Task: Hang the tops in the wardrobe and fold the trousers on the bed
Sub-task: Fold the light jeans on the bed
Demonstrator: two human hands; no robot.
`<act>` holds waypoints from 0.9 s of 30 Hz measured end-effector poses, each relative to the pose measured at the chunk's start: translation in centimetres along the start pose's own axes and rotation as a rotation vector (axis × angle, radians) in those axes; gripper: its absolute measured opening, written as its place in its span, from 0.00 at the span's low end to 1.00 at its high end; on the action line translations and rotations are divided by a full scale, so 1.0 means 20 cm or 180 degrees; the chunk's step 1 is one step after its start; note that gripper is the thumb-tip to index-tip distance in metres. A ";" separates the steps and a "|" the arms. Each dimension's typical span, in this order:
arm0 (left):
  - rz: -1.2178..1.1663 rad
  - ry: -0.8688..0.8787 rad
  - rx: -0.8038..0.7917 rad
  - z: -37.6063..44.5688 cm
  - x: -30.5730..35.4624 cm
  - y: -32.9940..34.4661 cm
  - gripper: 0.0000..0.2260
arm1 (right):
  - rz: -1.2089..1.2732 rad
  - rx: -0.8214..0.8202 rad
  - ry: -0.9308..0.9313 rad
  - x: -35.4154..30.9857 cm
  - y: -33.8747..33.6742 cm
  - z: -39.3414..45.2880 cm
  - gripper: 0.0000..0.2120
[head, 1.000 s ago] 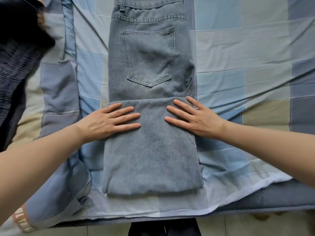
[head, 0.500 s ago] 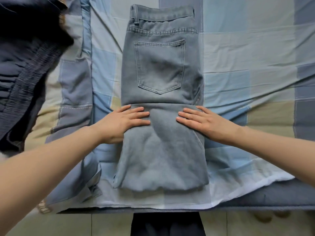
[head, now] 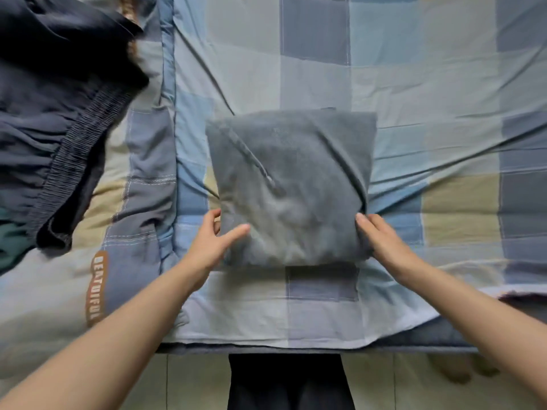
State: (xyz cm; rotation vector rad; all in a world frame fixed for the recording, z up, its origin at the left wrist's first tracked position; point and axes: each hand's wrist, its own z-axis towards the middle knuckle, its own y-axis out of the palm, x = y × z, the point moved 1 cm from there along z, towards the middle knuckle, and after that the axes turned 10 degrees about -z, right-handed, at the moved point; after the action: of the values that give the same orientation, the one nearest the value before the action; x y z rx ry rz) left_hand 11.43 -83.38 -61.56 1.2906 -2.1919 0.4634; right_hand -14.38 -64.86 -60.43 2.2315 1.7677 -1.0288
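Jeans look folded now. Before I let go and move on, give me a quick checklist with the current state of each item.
1. Jeans folded into one compact bundle: ok.
2. Bundle lying fully on the bed sheet, away from the near edge: ok.
3. Left hand and right hand at the bundle's near corners: ok.
4. Layers underneath aligned: cannot tell, hidden.
5. Surface smooth: not ok, creases show across the top.
6. Dark garments at left kept apart from the bundle: ok.
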 end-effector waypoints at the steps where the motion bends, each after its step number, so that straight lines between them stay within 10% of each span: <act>1: 0.0080 0.0164 0.0111 -0.02 0.00 0.05 0.23 | -0.0001 0.0108 -0.0005 -0.03 0.04 0.01 0.15; 13: 0.0583 0.2078 0.0912 -0.11 0.12 0.17 0.18 | -0.0510 0.1926 -0.1569 -0.30 0.05 0.02 0.06; 20: 0.1130 0.1035 0.0884 0.06 -0.01 0.15 0.12 | -0.1289 0.1270 -0.0006 -0.15 0.06 0.22 0.17; 27: 0.1702 0.0688 0.1380 0.09 0.01 0.17 0.11 | -0.0337 0.0751 0.0342 -0.28 0.00 0.33 0.25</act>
State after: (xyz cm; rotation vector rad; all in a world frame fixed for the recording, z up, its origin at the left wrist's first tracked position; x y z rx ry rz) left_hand 7.93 -82.89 -62.80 0.7727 -2.3047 1.2792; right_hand -17.72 -72.62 -62.21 2.3930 1.9176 -1.2184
